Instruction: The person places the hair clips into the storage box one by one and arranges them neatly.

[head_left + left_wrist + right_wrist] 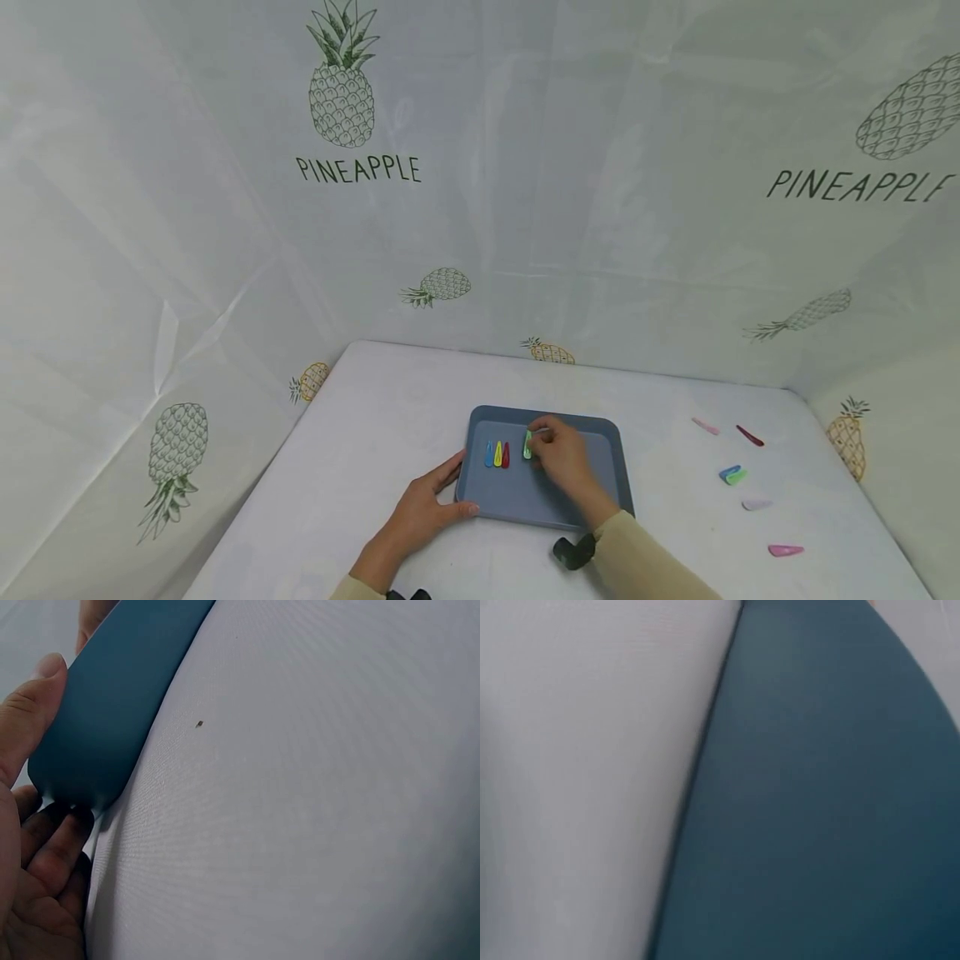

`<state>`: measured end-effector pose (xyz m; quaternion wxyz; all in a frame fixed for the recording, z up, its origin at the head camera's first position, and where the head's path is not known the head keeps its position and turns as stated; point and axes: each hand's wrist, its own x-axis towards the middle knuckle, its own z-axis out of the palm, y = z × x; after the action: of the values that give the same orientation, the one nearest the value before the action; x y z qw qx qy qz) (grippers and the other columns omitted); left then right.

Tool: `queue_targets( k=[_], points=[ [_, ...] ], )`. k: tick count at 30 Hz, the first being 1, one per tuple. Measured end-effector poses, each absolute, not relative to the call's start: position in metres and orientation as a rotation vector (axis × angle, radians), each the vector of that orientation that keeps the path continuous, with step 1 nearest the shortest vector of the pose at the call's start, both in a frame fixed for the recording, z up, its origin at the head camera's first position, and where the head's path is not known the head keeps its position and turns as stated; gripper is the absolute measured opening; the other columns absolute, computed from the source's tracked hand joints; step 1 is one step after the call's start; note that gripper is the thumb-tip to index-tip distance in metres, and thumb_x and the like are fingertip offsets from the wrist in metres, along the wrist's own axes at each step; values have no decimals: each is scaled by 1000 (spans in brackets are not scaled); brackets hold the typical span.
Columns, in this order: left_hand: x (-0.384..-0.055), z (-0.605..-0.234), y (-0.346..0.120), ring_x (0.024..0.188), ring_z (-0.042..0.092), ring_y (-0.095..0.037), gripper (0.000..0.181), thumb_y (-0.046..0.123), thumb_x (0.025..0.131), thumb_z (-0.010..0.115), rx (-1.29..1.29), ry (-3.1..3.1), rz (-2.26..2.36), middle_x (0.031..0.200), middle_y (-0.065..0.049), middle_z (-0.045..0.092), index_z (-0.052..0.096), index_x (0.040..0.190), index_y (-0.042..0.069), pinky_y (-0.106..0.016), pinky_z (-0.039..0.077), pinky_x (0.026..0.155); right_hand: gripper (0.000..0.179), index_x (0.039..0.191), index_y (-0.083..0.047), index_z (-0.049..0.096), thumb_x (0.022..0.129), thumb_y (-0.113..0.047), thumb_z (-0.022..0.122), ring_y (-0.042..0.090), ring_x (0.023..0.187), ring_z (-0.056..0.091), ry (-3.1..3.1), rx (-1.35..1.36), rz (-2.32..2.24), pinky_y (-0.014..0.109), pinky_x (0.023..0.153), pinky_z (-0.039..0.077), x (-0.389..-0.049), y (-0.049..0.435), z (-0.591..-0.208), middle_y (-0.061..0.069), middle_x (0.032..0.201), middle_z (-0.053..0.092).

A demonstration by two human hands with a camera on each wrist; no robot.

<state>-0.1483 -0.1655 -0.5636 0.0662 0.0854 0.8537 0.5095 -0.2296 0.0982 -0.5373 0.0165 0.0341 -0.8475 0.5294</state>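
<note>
A blue-grey tray [517, 498] lies on the white table. My left hand [418, 510] grips its near left corner, with the thumb at the front rim and the fingers along the left side. The left wrist view shows those fingers [56, 859] bent against the corner of the tray. Over the middle of the tray, my right hand [561, 454] pinches a green snap hair clip [527, 446]. Left of that clip, a blue hair clip [489, 454], a yellow one [498, 454] and a red one [506, 455] stand in a row. The right wrist view shows only tray and tablecloth.
Right of the tray lie a light pink clip [705, 426], a dark red clip [750, 436], a blue clip [729, 472] against a green clip [737, 477], a pale lilac clip [756, 504] and a pink clip [785, 550]. A pineapple-print curtain [600, 233] surrounds the table.
</note>
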Motion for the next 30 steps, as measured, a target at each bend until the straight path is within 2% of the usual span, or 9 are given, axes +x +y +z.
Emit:
queue_targets(
  k=[3, 11, 21, 30],
  points=[
    [-149, -564, -166, 151, 47, -33, 95, 52, 85, 86, 257, 2577, 1536, 158, -5, 55, 42, 164, 23, -66, 33, 123, 15, 107, -4, 74, 93, 0, 70, 13, 62, 66, -2648, 116, 1615, 28, 54, 59, -229, 94, -539, 5, 84, 72],
    [-148, -564, -165, 150, 47, -33, 94, 52, 85, 86, 253, 2574, 1542, 158, -5, 55, 42, 163, 24, -66, 34, 123, 13, 102, -11, 75, 91, -4, 74, 9, 62, 55, -2684, 181, 1364, 26, 55, 45, -229, 88, -542, -1, 78, 68],
    [-146, -564, -166, 151, 46, -33, 94, 52, 84, 86, 238, 2570, 1546, 158, -5, 54, 42, 163, 24, -65, 32, 124, 11, 99, -12, 75, 90, -4, 76, 10, 68, 57, -2736, 215, 1257, 27, 61, 46, -228, 84, -544, -1, 80, 70],
    [-146, -562, -165, 151, 45, -36, 93, 50, 86, 86, 253, 2571, 1556, 157, -7, 56, 43, 163, 22, -67, 32, 123, 10, 97, -11, 74, 90, -5, 78, 11, 70, 57, -2780, 234, 1204, 29, 61, 47, -225, 81, -541, -2, 80, 69]
  ],
)
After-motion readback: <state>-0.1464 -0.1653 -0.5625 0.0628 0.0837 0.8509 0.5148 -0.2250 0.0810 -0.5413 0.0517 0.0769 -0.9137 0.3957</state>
